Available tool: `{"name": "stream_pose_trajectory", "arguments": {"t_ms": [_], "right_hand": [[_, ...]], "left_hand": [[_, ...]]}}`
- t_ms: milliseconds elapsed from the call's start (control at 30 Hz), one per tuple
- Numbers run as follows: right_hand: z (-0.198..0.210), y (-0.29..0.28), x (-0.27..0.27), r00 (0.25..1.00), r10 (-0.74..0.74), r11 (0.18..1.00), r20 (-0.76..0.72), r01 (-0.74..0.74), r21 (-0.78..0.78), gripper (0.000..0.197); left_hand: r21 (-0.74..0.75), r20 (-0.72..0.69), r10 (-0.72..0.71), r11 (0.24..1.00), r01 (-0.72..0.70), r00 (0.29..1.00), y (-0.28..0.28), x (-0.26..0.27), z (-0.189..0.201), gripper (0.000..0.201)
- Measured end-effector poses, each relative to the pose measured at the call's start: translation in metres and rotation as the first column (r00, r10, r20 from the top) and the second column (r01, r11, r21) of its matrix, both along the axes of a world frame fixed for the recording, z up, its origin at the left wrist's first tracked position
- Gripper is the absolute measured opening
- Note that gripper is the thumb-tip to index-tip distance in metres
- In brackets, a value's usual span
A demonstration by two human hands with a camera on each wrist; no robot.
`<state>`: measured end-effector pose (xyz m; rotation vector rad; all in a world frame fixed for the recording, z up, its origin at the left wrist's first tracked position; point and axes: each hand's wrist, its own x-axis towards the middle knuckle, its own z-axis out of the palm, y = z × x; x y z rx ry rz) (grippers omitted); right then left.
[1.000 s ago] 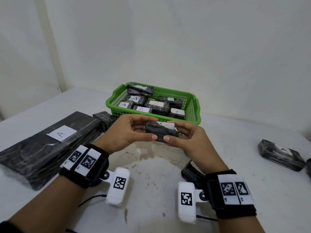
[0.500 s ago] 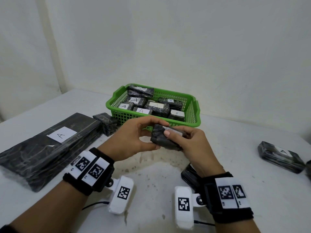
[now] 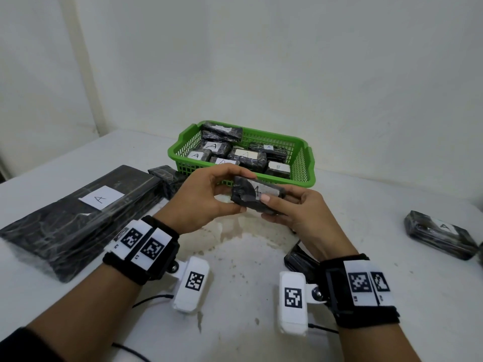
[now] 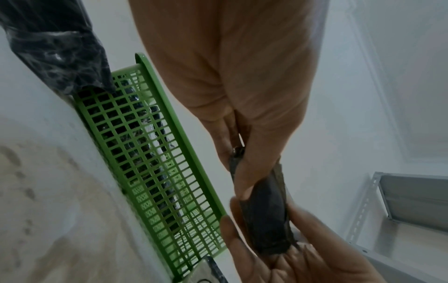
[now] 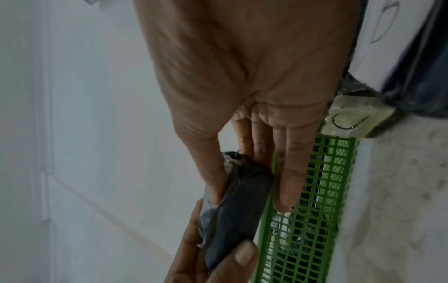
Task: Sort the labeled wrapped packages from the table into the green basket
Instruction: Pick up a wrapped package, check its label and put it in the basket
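Both hands hold one small black wrapped package (image 3: 254,195) just in front of the green basket (image 3: 303,176); its white label marked A faces up. My left hand (image 3: 209,197) grips its left end between thumb and fingers, and my right hand (image 3: 292,210) grips its right end with the thumb on the label. The same package (image 4: 265,216) shows in the left wrist view and again as the package (image 5: 232,206) in the right wrist view. Several wrapped packages labelled A and one labelled B lie in the basket.
A large flat black package (image 3: 78,218) labelled A lies on the table at the left, with a small dark package (image 3: 164,176) at its far end. Another labelled package (image 3: 439,237) lies at the right. A dark package (image 3: 298,257) lies under my right wrist.
The package has been turned in both hands so that its label with the letter A now faces up. The hands stayed just in front of the basket.
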<state>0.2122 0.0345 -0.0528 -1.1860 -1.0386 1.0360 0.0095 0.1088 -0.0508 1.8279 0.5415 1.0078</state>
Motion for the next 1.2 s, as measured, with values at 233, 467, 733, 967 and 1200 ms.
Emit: {"name": "stream_pose_trajectory", "arguments": {"t_ms": [233, 467, 733, 967, 1200], "right_hand": [[-0.001, 0.001, -0.005, 1.0, -0.02, 0.999, 0.021, 0.019, 0.035, 0.024], [0.009, -0.006, 0.008, 0.998, 0.044, 0.998, -0.044, -0.042, 0.043, 0.031], [0.009, -0.006, -0.001, 0.99, -0.067, 0.977, 0.125, 0.04, 0.21, 0.03], [0.009, -0.009, 0.003, 0.985, 0.119, 0.978, 0.124, -0.138, 0.158, 0.048], [0.009, -0.007, 0.004, 0.998, 0.004, 0.992, 0.067, -0.013, 0.129, 0.031]], "left_hand": [[0.027, -0.005, -0.012, 1.0, 0.012, 1.0, -0.004, 0.002, 0.003, 0.053], [0.035, 0.042, 0.003, 0.999, -0.004, 0.999, -0.002, -0.002, 0.005, 0.052], [0.021, -0.007, -0.076, 0.997, 0.076, 0.997, -0.003, -0.002, 0.006, 0.061], [0.029, 0.05, 0.032, 0.999, -0.034, 0.998, 0.003, -0.002, 0.001, 0.033], [0.174, 0.098, 0.022, 0.984, -0.039, 0.995, 0.003, -0.001, 0.001, 0.035]]}}
